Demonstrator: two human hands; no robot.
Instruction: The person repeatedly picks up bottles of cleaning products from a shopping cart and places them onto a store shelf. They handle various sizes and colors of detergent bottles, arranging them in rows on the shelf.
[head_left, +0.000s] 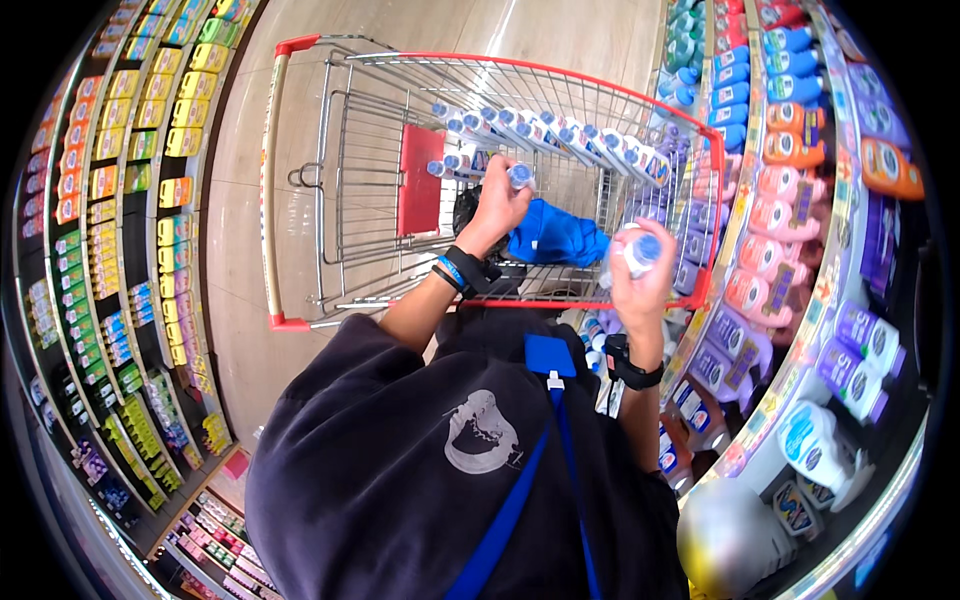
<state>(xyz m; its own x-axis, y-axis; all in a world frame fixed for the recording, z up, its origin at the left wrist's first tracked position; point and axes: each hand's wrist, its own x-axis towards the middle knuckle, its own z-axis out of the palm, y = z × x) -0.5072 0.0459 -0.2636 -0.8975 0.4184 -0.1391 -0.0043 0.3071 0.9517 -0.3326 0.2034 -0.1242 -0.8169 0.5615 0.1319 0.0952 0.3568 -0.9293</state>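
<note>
My left hand (499, 199) grips a bottle with a blue cap (519, 176) over the middle of a wire shopping cart (268, 187). Near the cart's red front corner, my right hand (641, 274) holds another bottle with a blue cap (643, 249), seen from above. White bottles with blue caps (577, 142) stand in slanting rows along the cart's far side. A blue cloth item (559, 232) and a black plastic bag (466, 210) lie in the cart below my hands. The hands hide most of both bottle bodies.
Shelves of pink bottles (776, 214), purple bottles (727, 349) and blue bottles (731, 94) run along the right. Left shelves hold yellow packs (199, 82). A red panel (421, 180) is inside the cart. A blurred white object (724, 532) is close at lower right.
</note>
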